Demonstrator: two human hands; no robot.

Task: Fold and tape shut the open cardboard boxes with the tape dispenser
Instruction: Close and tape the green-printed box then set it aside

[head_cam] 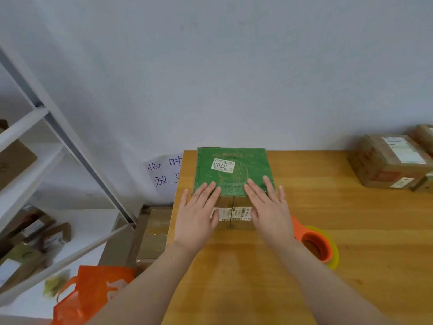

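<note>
Pressing down with both palms, a person steadies a green-topped cardboard box at the far left corner of a wooden tabletop, close against the wall. The left hand and right hand lie flat with fingers spread and grip nothing; their fingertips rest on the near edge of the green top while the palms cover the brown front face, either side of a white barcode label. The hold looks meant to keep the flaps shut and the box from sliding while the seam waits for tape. No tape can be made out across the top, so the sealing appears not yet done. An orange tape dispenser lies on the tabletop just beside the right wrist, within easy reach. Other parcels sit well apart at the far right edge. An orange bag and white shelving stand left of the tabletop.
</note>
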